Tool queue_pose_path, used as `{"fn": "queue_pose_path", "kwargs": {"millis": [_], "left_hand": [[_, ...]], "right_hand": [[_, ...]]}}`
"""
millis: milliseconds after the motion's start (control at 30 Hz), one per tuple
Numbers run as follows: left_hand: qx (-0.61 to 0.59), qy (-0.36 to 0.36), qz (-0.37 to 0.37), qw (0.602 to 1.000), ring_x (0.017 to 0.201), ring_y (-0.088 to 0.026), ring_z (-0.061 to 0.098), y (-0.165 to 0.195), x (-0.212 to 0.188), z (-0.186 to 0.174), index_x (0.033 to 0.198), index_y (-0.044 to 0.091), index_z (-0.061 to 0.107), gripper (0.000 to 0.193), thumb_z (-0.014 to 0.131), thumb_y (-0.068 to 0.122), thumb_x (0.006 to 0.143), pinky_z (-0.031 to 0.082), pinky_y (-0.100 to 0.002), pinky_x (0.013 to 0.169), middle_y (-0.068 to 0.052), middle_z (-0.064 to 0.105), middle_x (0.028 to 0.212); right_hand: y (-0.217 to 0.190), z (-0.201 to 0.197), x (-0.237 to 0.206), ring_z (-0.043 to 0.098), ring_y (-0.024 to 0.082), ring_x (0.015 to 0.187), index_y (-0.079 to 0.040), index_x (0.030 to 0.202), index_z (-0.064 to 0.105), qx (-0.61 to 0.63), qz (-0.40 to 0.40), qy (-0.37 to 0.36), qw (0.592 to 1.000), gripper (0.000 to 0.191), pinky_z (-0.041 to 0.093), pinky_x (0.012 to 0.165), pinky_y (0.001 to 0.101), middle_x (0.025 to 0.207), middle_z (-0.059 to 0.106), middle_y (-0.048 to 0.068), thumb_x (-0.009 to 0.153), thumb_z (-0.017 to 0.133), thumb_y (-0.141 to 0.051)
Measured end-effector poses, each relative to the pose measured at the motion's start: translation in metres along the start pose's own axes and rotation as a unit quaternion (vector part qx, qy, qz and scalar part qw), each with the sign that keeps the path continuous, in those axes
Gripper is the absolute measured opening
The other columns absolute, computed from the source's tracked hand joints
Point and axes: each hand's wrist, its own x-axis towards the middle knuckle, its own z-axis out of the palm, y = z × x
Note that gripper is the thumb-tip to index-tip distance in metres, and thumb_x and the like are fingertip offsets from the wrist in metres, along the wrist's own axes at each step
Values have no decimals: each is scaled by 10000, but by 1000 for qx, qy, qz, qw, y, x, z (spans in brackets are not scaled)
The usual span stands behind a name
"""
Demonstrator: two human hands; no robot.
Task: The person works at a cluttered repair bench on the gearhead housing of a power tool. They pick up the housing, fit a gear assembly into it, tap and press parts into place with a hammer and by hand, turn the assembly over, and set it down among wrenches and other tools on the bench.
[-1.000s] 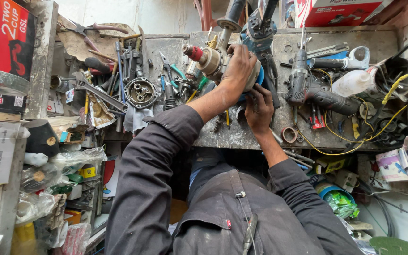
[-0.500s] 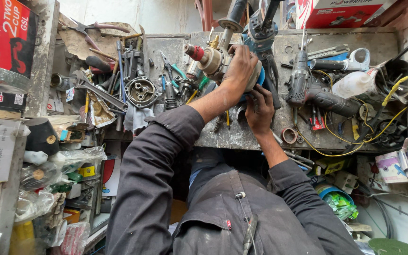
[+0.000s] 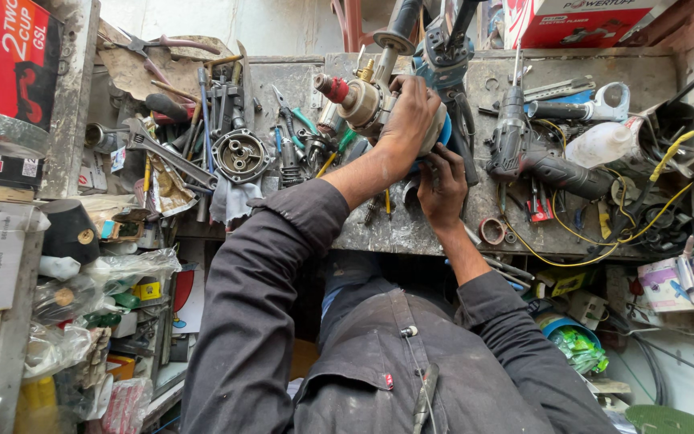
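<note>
Motor part (image 3: 367,100) under left hand (image 3: 410,119), right hand (image 3: 442,189) below

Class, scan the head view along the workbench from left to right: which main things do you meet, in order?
Adjustable wrench → round metal housing → motor assembly with red tip → left hand → black power drill → white plastic bottle.

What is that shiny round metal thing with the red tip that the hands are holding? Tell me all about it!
The metal part is a rounded, silvery-beige body, like the inside of a power tool. A red cap sticks out at its left end and a small brass fitting sits on top. It lies sideways on the cluttered grey workbench, next to a blue tool casing. The left hand wraps over its right side, and the right hand grips just below, so that end is hidden. It looks worn and dusty.
</note>
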Motion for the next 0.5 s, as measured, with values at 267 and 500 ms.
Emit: {"fn": "queue_pose_path", "kwargs": {"millis": [267, 500], "left_hand": [[-11, 7, -14, 1000, 940, -296, 566, -17, -11, 9, 1252, 40, 563, 416, 527, 294, 924, 401, -473, 829, -119, 617, 966], [-18, 4, -10, 1000, 958, -293, 564, -26, -15, 8, 1233, 43, 571, 400, 536, 278, 911, 411, -468, 836, -103, 605, 984]], "right_hand": [[-19, 14, 9, 660, 347, 1183, -17, 1159, 675, 7, -6, 3, 1000, 220, 557, 982, 423, 1269, 650, 167, 948, 732, 6], [-33, 14, 14, 665, 348, 1174, -21, 1157, 683, 1, -15, 12, 1000, 232, 560, 986, 424, 1253, 653, 166, 933, 741, 2]]}}
